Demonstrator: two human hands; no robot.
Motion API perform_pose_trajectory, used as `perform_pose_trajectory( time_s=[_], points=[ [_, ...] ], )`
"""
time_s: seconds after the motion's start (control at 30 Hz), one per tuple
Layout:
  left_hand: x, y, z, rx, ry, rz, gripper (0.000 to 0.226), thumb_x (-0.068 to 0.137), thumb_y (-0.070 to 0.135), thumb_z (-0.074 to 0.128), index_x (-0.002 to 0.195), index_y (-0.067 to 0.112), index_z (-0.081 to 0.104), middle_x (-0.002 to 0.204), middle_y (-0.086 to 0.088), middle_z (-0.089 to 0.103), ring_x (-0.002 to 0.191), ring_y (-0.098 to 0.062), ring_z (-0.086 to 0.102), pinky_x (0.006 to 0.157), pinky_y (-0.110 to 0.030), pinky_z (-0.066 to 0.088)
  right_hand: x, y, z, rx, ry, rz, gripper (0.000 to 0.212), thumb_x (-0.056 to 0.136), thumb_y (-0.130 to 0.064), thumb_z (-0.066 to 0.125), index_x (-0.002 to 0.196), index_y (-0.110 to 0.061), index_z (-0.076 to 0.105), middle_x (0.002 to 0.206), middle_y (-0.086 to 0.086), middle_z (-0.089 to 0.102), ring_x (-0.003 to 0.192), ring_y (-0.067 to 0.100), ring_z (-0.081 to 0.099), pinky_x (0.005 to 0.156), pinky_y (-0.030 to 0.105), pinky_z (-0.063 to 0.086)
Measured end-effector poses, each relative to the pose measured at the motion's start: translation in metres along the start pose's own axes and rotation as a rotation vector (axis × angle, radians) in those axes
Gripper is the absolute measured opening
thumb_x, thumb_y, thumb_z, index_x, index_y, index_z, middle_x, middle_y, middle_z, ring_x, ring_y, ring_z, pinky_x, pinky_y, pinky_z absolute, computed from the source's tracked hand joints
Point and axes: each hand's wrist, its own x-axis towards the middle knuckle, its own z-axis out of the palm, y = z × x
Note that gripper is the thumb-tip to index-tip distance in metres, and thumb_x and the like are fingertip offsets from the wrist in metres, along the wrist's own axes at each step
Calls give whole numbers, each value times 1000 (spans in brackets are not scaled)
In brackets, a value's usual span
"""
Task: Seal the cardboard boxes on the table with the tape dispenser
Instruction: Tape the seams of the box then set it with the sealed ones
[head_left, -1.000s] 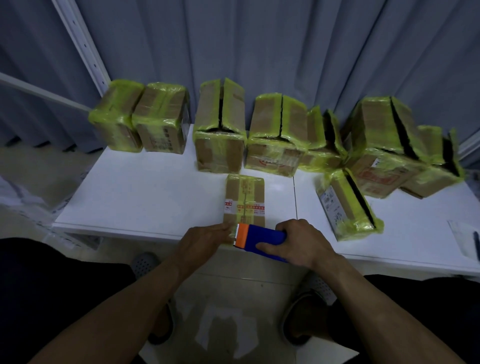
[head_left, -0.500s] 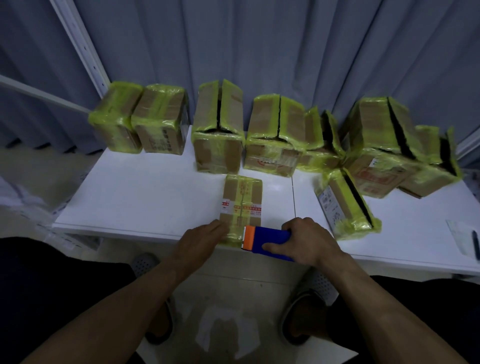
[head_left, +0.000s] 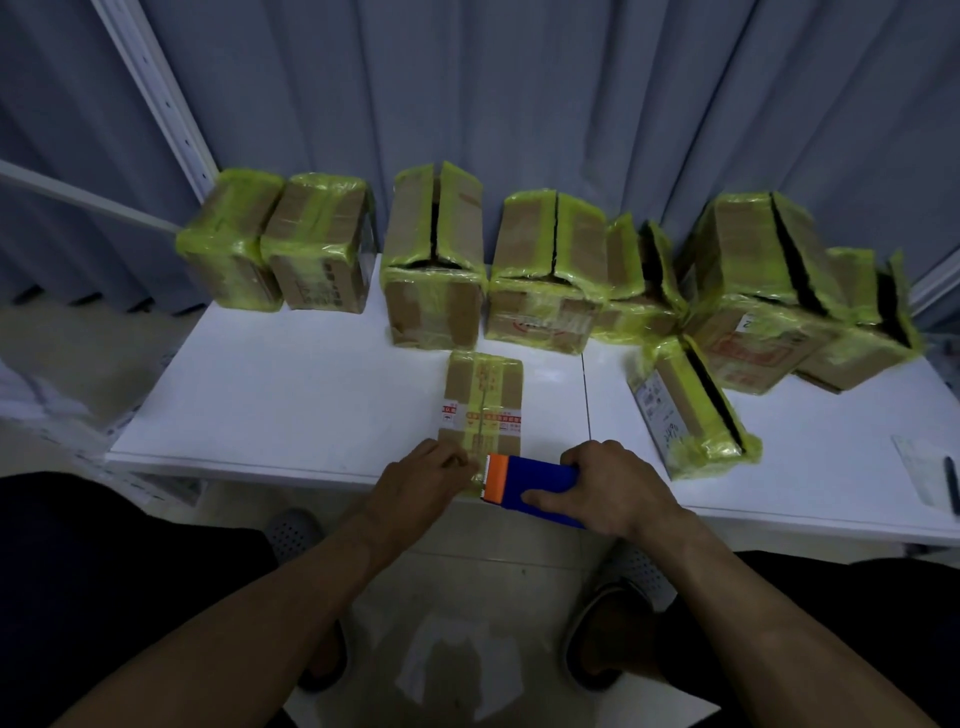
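A small flat cardboard box (head_left: 483, 400) with a strip of yellow tape along its middle seam lies at the near edge of the white table (head_left: 291, 395). My right hand (head_left: 608, 488) grips a blue tape dispenser (head_left: 535, 483) with an orange head, which sits at the box's near end. My left hand (head_left: 421, 480) rests against the near left corner of the box, fingers on the tape there. Several larger boxes wrapped in yellow tape line the back of the table, such as one with a gaping top seam (head_left: 434, 270).
Another taped box (head_left: 691, 410) lies tilted to the right of my right hand. A white paper with a dark pen (head_left: 930, 478) sits at the table's far right edge. Grey curtains hang behind. My feet in sandals stand below the table edge.
The dispenser and my right hand have shifted slightly right along the box's near end. My left hand stays at the box's near left corner.
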Motion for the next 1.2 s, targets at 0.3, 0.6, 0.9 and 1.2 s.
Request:
perform_pose_trajectory(
  time_s=[0.3,0.6,0.9,1.2],
  points=[
    [0,3,-9,91,-46,12,53,55,13,96,102,19,73,97,-1,66,82,-18,62,43,-22,46,-19,11,-5,123,-8,30,50,73,-78,71,80,-28,67,71,-11,66,66,3,65,55,22,47],
    [-2,2,-7,170,-34,30,56,59,21,96,109,23,70,101,1,69,85,-15,64,52,-23,51,-15,17,-2,87,3,64,50,73,-76,73,84,-28,67,75,-12,65,72,5,66,58,22,48],
    [-12,-15,-11,72,29,25,58,63,-3,83,117,17,71,113,-4,67,106,-20,61,79,-30,57,7,-6,13,74,-17,24,54,74,-78,71,89,-26,66,78,-11,66,73,6,66,65,25,56],
    [-5,-6,-10,74,26,-6,47,64,21,94,107,24,76,98,4,71,88,-17,67,54,-30,58,6,-4,16,100,-22,21,54,75,-78,70,91,-27,67,78,-13,65,71,4,65,64,23,54]
  ],
)
